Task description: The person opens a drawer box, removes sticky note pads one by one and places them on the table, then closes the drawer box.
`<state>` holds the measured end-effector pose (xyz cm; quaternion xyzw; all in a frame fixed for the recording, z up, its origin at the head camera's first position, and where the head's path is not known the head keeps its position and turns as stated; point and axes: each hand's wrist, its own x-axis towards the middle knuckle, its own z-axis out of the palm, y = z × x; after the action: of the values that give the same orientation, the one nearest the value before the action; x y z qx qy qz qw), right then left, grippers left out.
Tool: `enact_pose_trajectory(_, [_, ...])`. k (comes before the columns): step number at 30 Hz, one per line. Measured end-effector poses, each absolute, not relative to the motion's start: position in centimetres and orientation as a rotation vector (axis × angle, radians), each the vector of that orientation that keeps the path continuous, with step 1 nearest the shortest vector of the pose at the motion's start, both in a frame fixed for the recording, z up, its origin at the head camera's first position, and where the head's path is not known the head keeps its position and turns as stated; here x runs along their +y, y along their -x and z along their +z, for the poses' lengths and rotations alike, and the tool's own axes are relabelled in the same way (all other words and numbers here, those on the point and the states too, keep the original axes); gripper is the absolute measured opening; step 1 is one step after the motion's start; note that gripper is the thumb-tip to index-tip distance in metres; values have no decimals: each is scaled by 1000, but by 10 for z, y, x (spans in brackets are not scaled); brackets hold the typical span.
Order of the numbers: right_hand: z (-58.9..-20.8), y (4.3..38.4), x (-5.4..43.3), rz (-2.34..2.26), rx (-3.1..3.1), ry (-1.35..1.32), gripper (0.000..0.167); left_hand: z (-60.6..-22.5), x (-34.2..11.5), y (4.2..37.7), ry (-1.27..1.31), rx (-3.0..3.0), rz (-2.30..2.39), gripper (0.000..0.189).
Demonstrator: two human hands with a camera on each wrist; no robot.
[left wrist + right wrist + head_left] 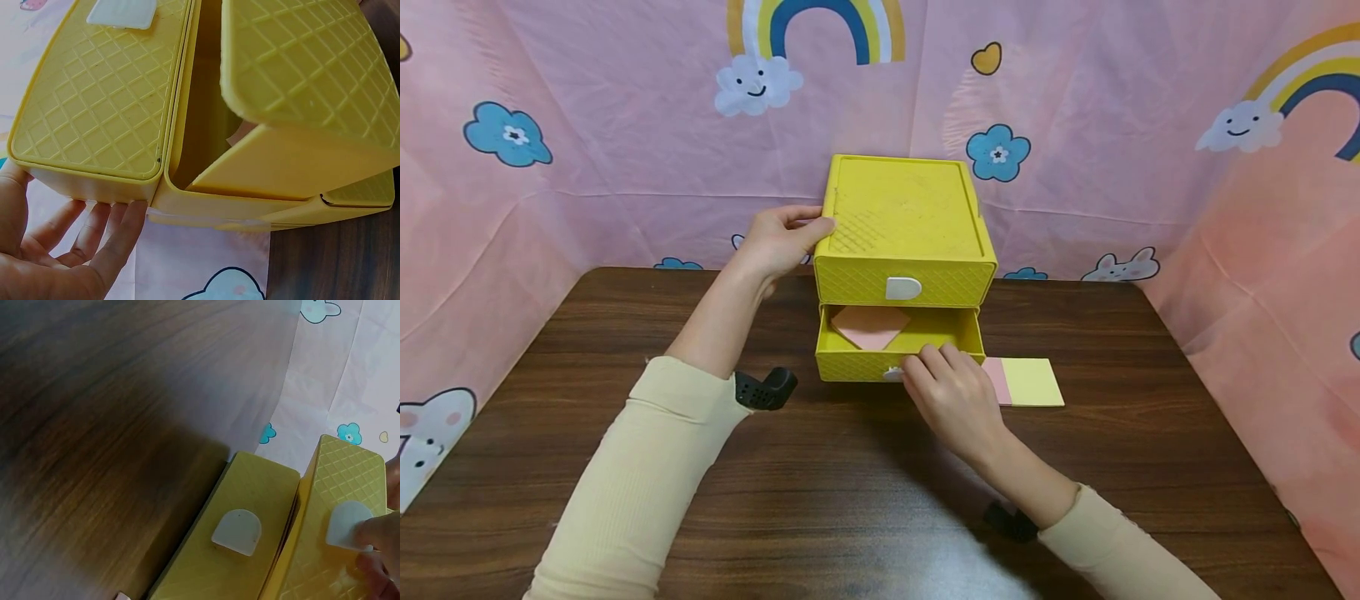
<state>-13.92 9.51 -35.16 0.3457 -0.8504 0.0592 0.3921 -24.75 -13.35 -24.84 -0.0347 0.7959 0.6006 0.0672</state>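
A yellow desktop drawer unit (906, 208) stands at the back of the table, its lattice-patterned top drawer (857, 282) closed. Below that, a drawer (850, 367) is pulled partway out with pink paper (876, 329) lying inside. At the unit's left side my left hand (778, 246) rests its thumb on the top edge, and its extended fingertips touch the side wall, as the left wrist view shows. My right hand (955, 396) pinches the white handle (342, 524) of the pulled-out drawer. A further closed drawer with a white handle (237, 531) sits below in the right wrist view.
Pink paper (996, 379) and a pale yellow pad (1035, 383) lie on the dark wooden table (820, 508), right of the unit. Behind and at both sides hangs a pink patterned cloth (640, 108). A black wrist device (766, 389) sits at my left sleeve.
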Motion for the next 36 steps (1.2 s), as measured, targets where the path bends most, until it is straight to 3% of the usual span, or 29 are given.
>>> enact_pose_trajectory(15, [-346, 134, 98, 129, -2055, -1000, 26, -248, -134, 248, 111, 2408, 1802, 49])
enact_pose_trajectory(36, [-342, 117, 102, 58, -2108, -1053, 29, -249, -133, 248, 119, 2389, 1821, 48])
